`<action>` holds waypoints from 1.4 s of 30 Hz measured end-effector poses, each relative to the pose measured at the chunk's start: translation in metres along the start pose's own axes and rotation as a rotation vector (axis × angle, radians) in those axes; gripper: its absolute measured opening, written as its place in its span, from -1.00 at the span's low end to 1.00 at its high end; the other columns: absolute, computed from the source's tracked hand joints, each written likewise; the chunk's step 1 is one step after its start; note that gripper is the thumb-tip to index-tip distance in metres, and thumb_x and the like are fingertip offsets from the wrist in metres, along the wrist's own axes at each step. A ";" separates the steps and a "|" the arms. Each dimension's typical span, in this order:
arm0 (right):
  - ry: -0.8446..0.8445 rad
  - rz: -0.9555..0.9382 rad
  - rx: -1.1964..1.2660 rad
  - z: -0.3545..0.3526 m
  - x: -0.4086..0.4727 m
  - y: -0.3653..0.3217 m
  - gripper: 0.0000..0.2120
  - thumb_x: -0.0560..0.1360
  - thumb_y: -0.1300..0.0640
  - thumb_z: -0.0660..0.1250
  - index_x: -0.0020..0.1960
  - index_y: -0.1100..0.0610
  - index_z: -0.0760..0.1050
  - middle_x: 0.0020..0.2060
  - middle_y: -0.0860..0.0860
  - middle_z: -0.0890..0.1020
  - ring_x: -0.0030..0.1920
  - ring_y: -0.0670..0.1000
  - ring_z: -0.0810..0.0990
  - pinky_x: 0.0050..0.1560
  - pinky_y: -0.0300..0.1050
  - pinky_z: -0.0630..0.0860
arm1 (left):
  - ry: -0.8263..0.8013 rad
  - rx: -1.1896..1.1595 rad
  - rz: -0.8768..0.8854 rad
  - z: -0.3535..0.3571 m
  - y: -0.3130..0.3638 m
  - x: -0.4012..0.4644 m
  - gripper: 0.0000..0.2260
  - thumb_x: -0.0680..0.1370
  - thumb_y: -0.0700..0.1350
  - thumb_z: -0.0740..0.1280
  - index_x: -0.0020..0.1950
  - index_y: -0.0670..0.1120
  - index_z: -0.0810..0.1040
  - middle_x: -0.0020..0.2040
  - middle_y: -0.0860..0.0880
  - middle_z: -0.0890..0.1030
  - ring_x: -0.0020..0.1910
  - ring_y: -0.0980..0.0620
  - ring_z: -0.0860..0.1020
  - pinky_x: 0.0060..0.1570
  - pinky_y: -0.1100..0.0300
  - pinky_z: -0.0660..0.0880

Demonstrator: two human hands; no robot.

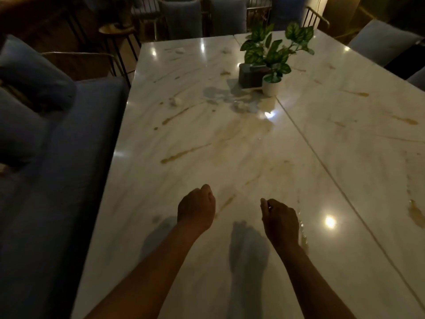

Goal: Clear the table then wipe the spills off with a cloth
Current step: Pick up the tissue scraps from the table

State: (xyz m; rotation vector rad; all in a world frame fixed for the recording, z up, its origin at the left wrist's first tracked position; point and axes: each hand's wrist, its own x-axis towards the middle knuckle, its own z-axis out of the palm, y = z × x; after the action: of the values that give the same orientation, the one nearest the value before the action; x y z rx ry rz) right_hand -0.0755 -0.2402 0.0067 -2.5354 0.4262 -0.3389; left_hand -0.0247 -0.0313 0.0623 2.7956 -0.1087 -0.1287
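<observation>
Marble table (230,261), long axis running away from the hands, streaked with brown spills (181,154). Beyond both hands: potted plant (273,61), dark box (249,75), crumpled tissue (176,101). No cloth seen. Left hand (196,209) fisted, empty; right hand (279,221) loosely curled, contents unclear. Clearing step, likely; next calls for reaching forward to the tissues.

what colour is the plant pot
White pot, clearest in the head view.

dim room, blue sofa (57,157), grey chairs (227,17)
</observation>
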 end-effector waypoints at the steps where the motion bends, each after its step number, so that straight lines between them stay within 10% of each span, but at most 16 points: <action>1: 0.016 0.010 -0.009 0.007 -0.014 -0.017 -0.56 0.64 -0.09 0.16 -0.33 0.11 0.47 -0.49 -0.06 0.49 -0.48 -0.01 0.45 -0.48 -0.17 0.26 | -0.007 -0.001 0.008 -0.008 -0.020 -0.005 -0.79 0.69 -0.12 0.05 0.00 -0.09 0.46 0.00 -0.15 0.59 -0.11 -0.15 0.55 -0.22 0.11 0.34; 10: -0.026 0.097 -0.224 0.035 -0.115 -0.154 -0.48 0.60 -0.13 0.22 -0.44 0.14 0.41 -0.57 -0.04 0.40 -0.49 0.01 0.38 -0.49 -0.21 0.13 | -0.075 0.033 0.125 -0.066 -0.144 -0.068 -0.67 0.64 -0.22 0.10 0.31 0.02 0.51 0.17 -0.11 0.59 0.10 -0.13 0.57 -0.04 0.12 0.41; 18: 0.032 -0.125 -0.092 0.055 -0.115 -0.178 -0.69 0.59 0.28 0.22 0.27 0.16 0.59 0.00 0.18 0.68 -0.02 0.26 0.64 -0.03 0.04 0.57 | -0.020 0.069 0.123 -0.086 -0.172 -0.079 -0.59 0.63 -0.22 0.11 0.45 -0.04 0.46 0.28 -0.13 0.59 0.22 -0.15 0.57 0.15 0.09 0.48; 34: 0.093 0.022 -0.113 0.108 -0.064 -0.246 -0.65 0.62 0.29 0.18 0.36 0.11 0.50 0.22 0.10 0.58 0.10 0.13 0.59 0.07 -0.04 0.53 | -0.155 0.029 0.427 -0.093 -0.216 0.063 -0.60 0.68 -0.23 0.04 0.47 -0.06 0.44 0.32 -0.13 0.55 0.27 -0.13 0.52 0.25 0.07 0.43; 42: 0.035 0.734 0.985 0.115 -0.003 -0.314 -0.67 0.68 0.15 0.08 0.41 0.03 0.40 0.16 0.17 0.59 0.09 0.15 0.63 0.10 0.14 0.62 | -0.120 -0.315 0.675 -0.111 -0.200 0.082 -0.78 0.65 0.04 0.31 0.25 0.06 0.63 -0.11 0.01 0.72 -0.31 0.16 0.54 -0.21 0.35 0.45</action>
State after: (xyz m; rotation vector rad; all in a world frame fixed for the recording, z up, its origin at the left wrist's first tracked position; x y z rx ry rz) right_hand 0.0308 0.0666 0.0844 -1.3100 0.8911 -0.2187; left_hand 0.0805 0.1859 0.0922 2.2929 -0.9520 -0.1311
